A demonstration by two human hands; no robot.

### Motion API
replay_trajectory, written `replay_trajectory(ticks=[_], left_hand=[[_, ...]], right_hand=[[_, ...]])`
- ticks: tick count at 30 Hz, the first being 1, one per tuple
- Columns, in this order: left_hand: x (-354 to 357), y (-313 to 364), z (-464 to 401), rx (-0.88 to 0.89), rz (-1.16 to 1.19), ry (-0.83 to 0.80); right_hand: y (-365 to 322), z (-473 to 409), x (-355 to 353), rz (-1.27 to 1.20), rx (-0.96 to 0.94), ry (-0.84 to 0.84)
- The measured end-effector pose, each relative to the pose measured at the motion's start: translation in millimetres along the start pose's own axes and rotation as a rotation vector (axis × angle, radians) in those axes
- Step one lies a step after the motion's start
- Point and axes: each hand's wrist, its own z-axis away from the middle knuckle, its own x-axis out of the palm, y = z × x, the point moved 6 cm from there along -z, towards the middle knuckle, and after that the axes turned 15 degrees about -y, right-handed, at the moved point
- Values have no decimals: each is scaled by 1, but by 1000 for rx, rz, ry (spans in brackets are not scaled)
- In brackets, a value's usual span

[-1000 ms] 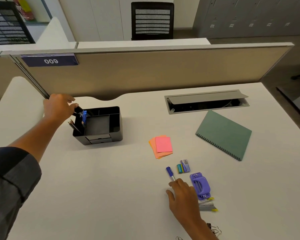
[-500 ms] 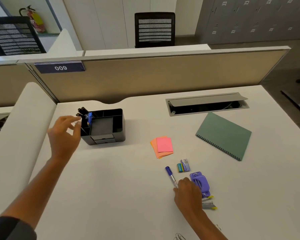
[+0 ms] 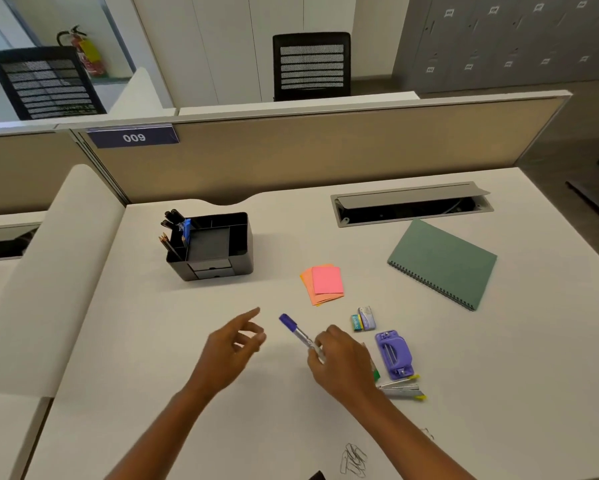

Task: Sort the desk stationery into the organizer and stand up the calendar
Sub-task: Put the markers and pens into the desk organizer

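Head view. Right hand [image 3: 339, 367] pinches a blue-capped pen with a clear barrel [image 3: 299, 334] by its lower end; the cap points up and left, and the pen is raised off the white desk top [image 3: 152, 341]. Left hand [image 3: 230, 355] hovers just left of the pen, not touching it, fingers loose and apart, index finger extended toward the cap, holding nothing.

Black plastic desk organizer [image 3: 218, 249] stands at the desk's rear left, well apart from both hands. Its left compartments hold black markers [image 3: 173, 218], a blue item [image 3: 186, 228] and several pencils [image 3: 168, 242].

Lying flat on the desk: a stack of orange and pink sticky notes [image 3: 324, 284] near centre; a green spiral-bound calendar [image 3: 443, 263] at right, not upright; small staple boxes [image 3: 363, 318] just beside a purple hole punch [image 3: 393, 353]; yellow-tipped metal clips [image 3: 403, 391] touching the punch's near end; a pile of wire paper clips [image 3: 353, 460] at the near edge.

Beige partition with a "009" label [image 3: 133, 137] behind the desk.
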Motion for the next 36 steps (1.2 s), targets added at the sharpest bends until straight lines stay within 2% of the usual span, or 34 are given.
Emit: replay_trajectory(ticks=[6,13,17,22,26,29,36], left_hand=[[19,19,0,-40,73,-37],[-3,16,5,-29,125,105],[-62,17,-7,27,113,302],[-181,24,-31,114,21,628],[-253,23,-60,102,0,764],[-280,21,-83,53,-69,778],[-298,4,-123,-34,-188,664]], right_hand=[[-24,9,-1,-64,-152,-3],[-32,18,2,-89,-213,-19],[-29,21,5,-118,-208,-48],[-23,28,13,-122,-198,-90],[-19,33,19,-128,-196,-98],[-14,35,23,-150,-173,-110],[-11,31,28,-170,-119,-113]])
